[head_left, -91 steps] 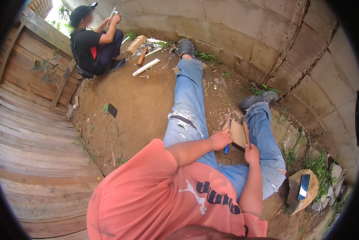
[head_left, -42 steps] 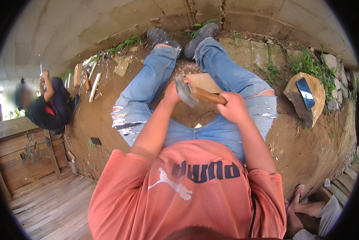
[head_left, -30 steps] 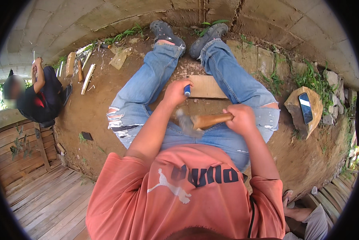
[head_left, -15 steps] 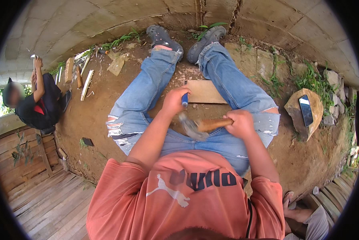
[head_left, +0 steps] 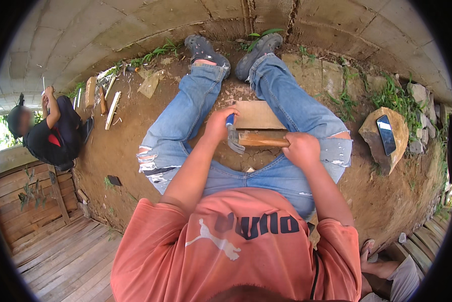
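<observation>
My left hand [head_left: 219, 124] is closed around the blue handle of a chisel [head_left: 230, 120], held upright over the left end of a flat wooden board [head_left: 260, 115]. Its blade is hidden below my fist. In my right hand [head_left: 303, 149] is a hammer [head_left: 264, 139], gripped near the end of its wooden handle. The grey metal hammer head reaches the top of the chisel handle; whether they touch, I cannot tell. The board lies on the ground between my lower legs.
Wood chips lie by my shoes. A phone [head_left: 385, 135] rests on a rock [head_left: 372, 132] at right. At left are wood pieces [head_left: 113, 109] and a seated person [head_left: 54, 128] with raised hands. Another person's leg [head_left: 382, 269] shows lower right. A block wall [head_left: 150, 22] stands ahead.
The hammer has moved up and away from my lap to the chisel handle, its head turning on the way. My left hand has stayed nearly in place on the chisel.
</observation>
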Action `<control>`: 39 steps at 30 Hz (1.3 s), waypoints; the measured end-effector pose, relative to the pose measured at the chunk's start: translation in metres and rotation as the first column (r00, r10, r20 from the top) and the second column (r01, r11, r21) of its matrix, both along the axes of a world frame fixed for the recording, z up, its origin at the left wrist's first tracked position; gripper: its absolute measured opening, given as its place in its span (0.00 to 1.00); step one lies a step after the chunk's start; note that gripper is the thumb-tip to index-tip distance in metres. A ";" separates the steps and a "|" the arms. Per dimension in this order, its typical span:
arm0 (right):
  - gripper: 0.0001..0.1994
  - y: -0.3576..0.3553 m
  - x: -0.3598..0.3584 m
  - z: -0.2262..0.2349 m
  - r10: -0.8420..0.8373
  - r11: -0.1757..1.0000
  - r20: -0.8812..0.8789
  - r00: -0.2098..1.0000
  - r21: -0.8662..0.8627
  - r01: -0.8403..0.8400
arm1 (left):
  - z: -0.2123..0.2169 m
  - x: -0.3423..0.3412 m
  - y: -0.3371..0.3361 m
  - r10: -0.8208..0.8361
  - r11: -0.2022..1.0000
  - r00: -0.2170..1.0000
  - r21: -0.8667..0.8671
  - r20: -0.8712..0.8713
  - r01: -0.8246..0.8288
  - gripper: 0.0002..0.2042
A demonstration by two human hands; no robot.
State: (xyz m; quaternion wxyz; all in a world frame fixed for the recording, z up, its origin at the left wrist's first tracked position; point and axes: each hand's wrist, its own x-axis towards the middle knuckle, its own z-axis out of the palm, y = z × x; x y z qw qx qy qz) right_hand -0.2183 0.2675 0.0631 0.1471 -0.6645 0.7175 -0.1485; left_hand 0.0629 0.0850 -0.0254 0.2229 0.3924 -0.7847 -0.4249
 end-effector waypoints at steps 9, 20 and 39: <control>0.03 0.001 0.004 0.011 0.235 0.958 0.099 0.967 -0.190 -0.213 | 0.017 -0.005 -0.014 0.021 0.999 0.998 0.048 0.053 -0.023 0.07; 0.07 -0.011 -0.001 0.000 0.034 0.993 0.037 0.999 0.114 -0.038 | 0.017 -0.012 -0.045 0.136 0.965 0.990 0.222 0.042 -0.142 0.06; 0.09 -0.022 -0.006 -0.004 -0.137 0.988 0.135 0.981 0.093 0.125 | -0.038 -0.018 -0.078 -0.151 0.934 0.904 -0.242 0.399 0.263 0.14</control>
